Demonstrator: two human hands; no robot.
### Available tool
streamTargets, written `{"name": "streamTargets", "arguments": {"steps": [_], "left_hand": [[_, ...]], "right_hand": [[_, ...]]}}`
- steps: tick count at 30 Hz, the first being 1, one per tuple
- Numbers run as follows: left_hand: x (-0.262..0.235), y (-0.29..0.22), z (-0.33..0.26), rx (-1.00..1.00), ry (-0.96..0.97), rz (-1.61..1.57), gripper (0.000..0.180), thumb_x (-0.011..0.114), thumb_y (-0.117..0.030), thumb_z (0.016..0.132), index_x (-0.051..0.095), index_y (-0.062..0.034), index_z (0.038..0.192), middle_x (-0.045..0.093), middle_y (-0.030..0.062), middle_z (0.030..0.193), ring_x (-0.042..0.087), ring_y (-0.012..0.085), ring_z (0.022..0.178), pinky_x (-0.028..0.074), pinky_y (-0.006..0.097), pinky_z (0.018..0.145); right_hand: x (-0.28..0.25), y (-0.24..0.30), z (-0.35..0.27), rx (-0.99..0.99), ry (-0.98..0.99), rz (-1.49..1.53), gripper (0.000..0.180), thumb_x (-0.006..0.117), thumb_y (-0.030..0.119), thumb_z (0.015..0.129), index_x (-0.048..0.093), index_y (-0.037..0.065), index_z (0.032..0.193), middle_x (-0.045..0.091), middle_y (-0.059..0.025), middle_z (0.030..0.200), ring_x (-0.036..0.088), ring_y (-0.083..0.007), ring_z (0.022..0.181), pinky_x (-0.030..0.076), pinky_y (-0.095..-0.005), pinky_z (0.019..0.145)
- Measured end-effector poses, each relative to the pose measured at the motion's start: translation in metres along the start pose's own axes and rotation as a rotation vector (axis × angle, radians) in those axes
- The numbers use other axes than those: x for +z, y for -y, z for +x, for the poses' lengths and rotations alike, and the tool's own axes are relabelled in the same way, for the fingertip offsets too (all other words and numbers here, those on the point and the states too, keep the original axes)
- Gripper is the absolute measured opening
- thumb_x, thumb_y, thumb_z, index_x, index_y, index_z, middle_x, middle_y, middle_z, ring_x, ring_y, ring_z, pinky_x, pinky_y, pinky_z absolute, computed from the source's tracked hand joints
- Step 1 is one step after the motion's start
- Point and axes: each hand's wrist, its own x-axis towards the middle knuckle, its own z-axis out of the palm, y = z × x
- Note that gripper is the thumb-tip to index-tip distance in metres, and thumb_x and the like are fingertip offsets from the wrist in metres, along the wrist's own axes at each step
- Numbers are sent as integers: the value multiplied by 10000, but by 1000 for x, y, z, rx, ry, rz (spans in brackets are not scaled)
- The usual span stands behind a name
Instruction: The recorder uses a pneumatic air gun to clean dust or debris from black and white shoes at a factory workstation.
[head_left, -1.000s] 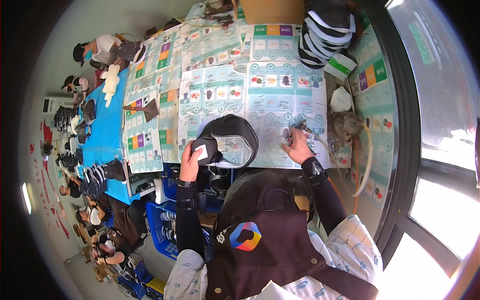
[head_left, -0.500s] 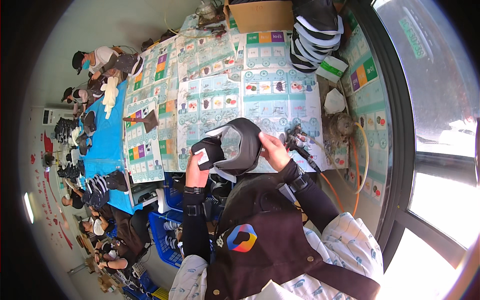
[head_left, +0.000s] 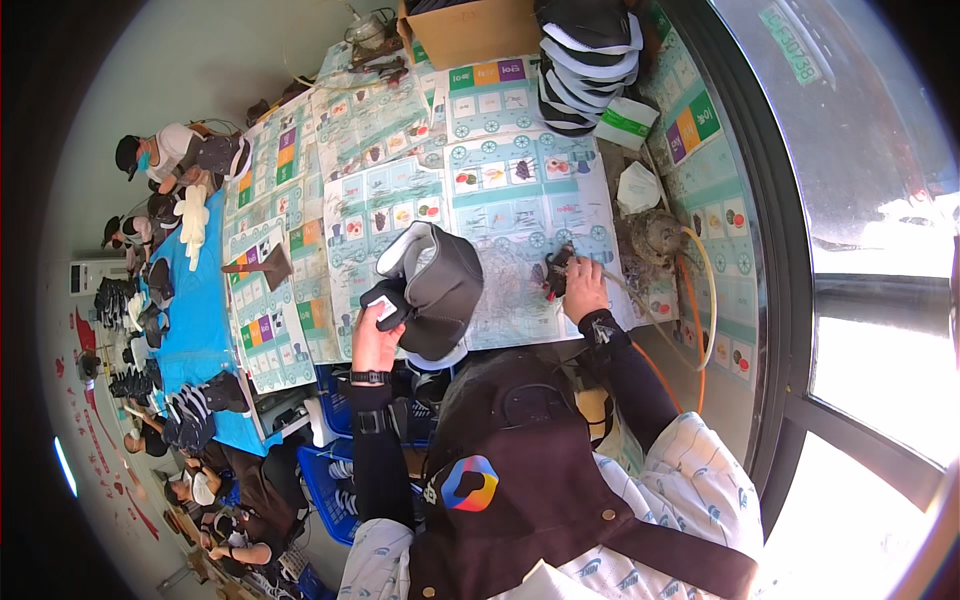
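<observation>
My left hand is closed on a black shoe upper with a pale lining. It grips the padded tongue, which carries a small white label, and the opening tilts up to the left. Over the tabletop on the right, my right hand has its fingers around a dark hose-fed hand gun. My palm and fingers hide most of that tool. An orange hose runs below my right forearm.
Printed sheets cover the table. A stack of black, white-edged uppers, a cardboard box and a metal pot with a pale hose stand around it. A brush-like tool lies left. Blue crates sit below; several people work beyond.
My right hand has let go of the shoe upper and moved right onto the hand gun. The upper, now in my left hand alone, has turned so its opening faces up.
</observation>
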Motion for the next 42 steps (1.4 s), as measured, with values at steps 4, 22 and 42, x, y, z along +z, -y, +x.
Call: {"name": "streamTargets", "arguments": {"steps": [4, 22, 42], "left_hand": [[0, 18, 45, 0, 28, 20, 229, 659, -195, 932, 638, -66, 1120, 697, 59, 1004, 677, 199, 918, 579, 345, 778], [33, 39, 72, -76, 14, 89, 169, 629, -172, 951, 591, -53, 1065, 653, 82, 961, 661, 207, 853, 590, 345, 728], [17, 31, 66, -104, 30, 68, 189, 645, -165, 942, 599, -76, 1101, 659, 71, 994, 653, 196, 889, 575, 352, 758]], "right_hand": [[38, -35, -2, -197, 19, -188, 464, 593, 99, 867, 525, -52, 1300, 540, -179, 1198, 503, -353, 1216, 542, -406, 918], [-101, 66, -6, 2, 181, 1057, 249, 686, 70, 729, 638, 27, 970, 637, -177, 762, 640, -378, 733, 488, -406, 684], [-113, 22, -20, -201, 386, 1001, 242, 659, 80, 746, 646, 30, 982, 625, -188, 764, 626, -386, 731, 479, -421, 690]]}}
